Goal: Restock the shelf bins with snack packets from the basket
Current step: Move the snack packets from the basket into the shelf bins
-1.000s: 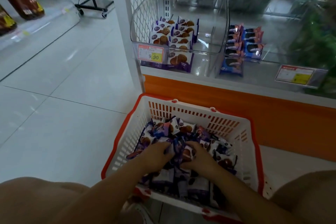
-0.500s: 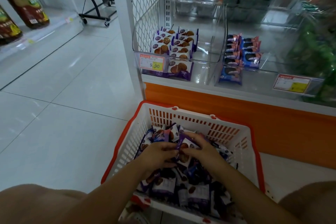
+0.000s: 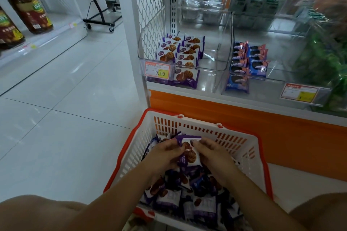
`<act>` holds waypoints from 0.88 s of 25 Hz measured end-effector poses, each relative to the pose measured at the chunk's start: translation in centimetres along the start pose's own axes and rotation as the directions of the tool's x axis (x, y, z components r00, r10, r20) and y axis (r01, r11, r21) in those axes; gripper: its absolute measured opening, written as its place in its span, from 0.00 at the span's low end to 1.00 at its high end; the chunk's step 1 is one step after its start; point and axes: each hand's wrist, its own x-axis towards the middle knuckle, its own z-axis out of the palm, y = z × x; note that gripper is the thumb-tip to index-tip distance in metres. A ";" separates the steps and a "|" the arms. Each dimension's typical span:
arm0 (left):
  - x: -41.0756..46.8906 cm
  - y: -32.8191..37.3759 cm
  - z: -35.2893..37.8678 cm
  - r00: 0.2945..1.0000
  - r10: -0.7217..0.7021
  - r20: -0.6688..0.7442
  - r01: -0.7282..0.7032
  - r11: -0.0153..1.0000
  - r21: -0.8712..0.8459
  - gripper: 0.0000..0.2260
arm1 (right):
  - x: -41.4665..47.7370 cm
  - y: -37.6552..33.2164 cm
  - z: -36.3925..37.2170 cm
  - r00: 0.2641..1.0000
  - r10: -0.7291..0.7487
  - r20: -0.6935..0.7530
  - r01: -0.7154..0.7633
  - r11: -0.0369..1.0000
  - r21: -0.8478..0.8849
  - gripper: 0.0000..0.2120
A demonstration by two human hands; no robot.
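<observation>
Hands: left hand [image 3: 165, 154] and right hand [image 3: 212, 154] meet at lower centre of the frame. Their fingers curl round opposite edges of a held packet [image 3: 189, 154], purple and white with a waffle print. It may be a small stack, but I cannot tell the count.
Why held so: gripping both edges keeps the printed face up, probably so it goes in neatly like those already shelved.
Where it is: just above the heap, over the basket's middle, not yet at the shelf.
Basket: white basket [image 3: 244, 148] with a red rim sits on the floor at lower centre, close against the orange shelf base [image 3: 262, 127]. I judge this keeps the reach short.
Loose packets [image 3: 187, 202]: many lie jumbled inside.
Target bin: clear bin [image 3: 221, 43] at upper centre has matching shelved packets [image 3: 180, 52] in rows on its left and bare room on its right.
Price tag [image 3: 157, 71]: clipped to that bin's front.
Neighbour: blue-and-pink packets [image 3: 244, 62] lie just right, a different product.
Stage: start of one carry, with plenty left.
</observation>
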 end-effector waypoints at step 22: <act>7.2 17.0 -8.0 0.538 0.769 0.346 -0.234 -0.258 0.937 0.21 | 21.6 -35.7 -0.5 0.921 -0.388 0.008 -0.179 -0.442 -0.879 0.20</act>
